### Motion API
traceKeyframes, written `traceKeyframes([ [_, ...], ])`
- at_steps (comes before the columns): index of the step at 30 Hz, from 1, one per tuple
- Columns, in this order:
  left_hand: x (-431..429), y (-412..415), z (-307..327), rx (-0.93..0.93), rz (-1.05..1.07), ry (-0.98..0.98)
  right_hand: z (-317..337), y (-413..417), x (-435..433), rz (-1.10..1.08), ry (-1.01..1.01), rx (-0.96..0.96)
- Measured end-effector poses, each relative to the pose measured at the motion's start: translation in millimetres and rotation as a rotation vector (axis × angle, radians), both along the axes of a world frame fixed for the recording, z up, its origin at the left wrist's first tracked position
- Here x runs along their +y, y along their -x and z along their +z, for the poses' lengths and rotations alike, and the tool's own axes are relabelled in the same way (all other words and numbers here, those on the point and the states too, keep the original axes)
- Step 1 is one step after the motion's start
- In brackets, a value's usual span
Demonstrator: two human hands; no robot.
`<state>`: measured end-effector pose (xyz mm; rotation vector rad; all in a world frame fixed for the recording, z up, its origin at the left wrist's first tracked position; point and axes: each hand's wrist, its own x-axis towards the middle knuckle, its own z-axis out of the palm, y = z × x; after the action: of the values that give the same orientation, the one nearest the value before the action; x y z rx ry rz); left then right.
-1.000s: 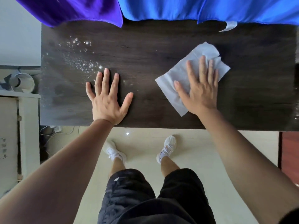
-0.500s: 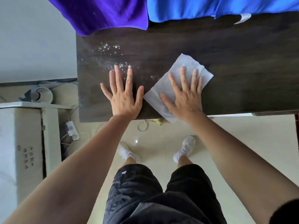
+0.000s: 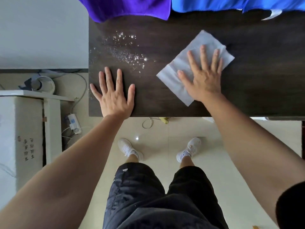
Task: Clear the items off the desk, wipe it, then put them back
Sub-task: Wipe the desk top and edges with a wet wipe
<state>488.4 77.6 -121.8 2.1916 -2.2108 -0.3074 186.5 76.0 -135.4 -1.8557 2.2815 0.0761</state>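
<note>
A dark wooden desk (image 3: 257,90) fills the upper part of the head view. My right hand (image 3: 202,78) presses flat, fingers spread, on a white paper wipe (image 3: 203,42) lying near the desk's middle. My left hand (image 3: 113,93) rests flat with straight fingers on the desk near its front left corner. A patch of white droplets or specks (image 3: 128,53) lies on the desk between the left hand and the far edge.
A purple cloth (image 3: 128,7) and a blue cloth (image 3: 231,3) hang over the desk's far edge. Left of the desk stand a white cabinet (image 3: 24,123), a white cup (image 3: 47,84) and a power strip (image 3: 73,123) with cables. My feet stand on pale tiles.
My right hand slid the wipe left toward my left hand, then back to the right. My left hand stayed flat on the desk, now nearer the left edge.
</note>
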Motion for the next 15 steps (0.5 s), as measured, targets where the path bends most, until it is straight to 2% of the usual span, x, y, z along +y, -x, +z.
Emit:
traceKeyframes([
  [4, 0, 1, 0, 0.007, 0.007, 0.006, 5, -5, 34, -0.165, 0.022, 0.002],
  [9, 2, -1, 1, 0.027, 0.006, 0.011, 9, -84, 55, 0.128, 0.097, -0.071],
  [13, 0, -2, 2, 0.037, 0.01, 0.02, 12, -98, -10, 0.289, 0.012, -0.068],
  [15, 1, -2, 1, 0.032, 0.011, 0.036, 14, -83, -51, 0.283, -0.038, -0.071],
])
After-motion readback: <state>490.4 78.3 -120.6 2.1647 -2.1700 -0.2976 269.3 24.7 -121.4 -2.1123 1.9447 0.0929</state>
